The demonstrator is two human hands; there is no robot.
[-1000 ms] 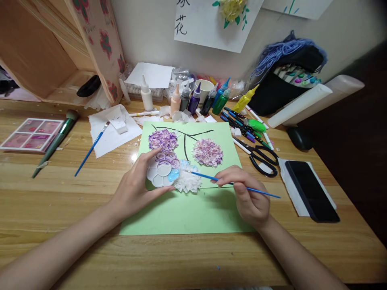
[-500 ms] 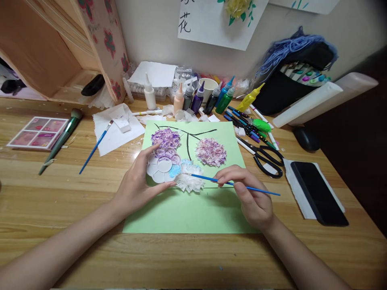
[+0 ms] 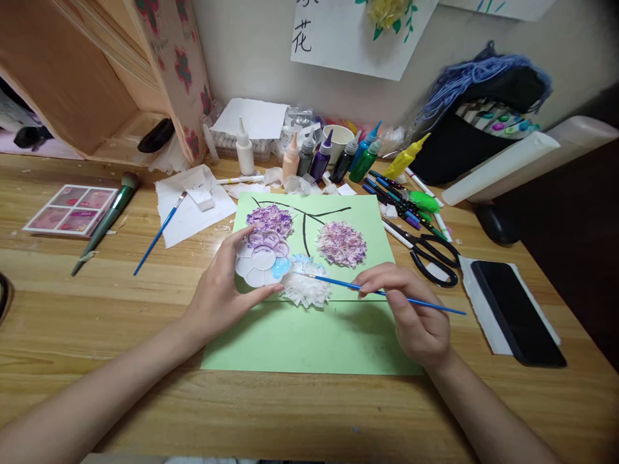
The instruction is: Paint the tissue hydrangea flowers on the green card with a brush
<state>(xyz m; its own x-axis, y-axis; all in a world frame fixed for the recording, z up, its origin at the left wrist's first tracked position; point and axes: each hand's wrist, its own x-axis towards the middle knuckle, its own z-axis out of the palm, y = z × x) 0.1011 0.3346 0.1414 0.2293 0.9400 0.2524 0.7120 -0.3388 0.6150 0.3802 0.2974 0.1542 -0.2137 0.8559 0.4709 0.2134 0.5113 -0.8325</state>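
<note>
My left hand [image 3: 218, 272] grips a white flower-shaped paint palette [image 3: 262, 259] by its edge, thumb below and fingers above. Light blue paint [image 3: 280, 267] sits in one well, and purple stains mark the wells at the back. Between the fingertips of my right hand [image 3: 411, 306] is a thin blue paintbrush [image 3: 343, 283], its bristles just right of the palette. Under the brush tip lies a white ruffled paper flower [image 3: 307, 290] with a little blue at its top. Two purple-and-white paper flowers, one left [image 3: 271, 220] and one right [image 3: 342, 243], sit on the green paper [image 3: 309, 341] by drawn black stems.
Several paint bottles [image 3: 321, 158] stand along the back with a paper cup [image 3: 337, 143]. At right are pens [image 3: 401, 203], black-handled scissors [image 3: 432, 258] and a phone [image 3: 517, 312]. Another paintbrush [image 3: 159, 233] rests on tissue at left, near a large makeup brush [image 3: 106, 219].
The paintbrush tip has moved slightly right, away from the palette's blue well, along with my right hand. The palette stays in my left hand. The whole view has shifted a little.
</note>
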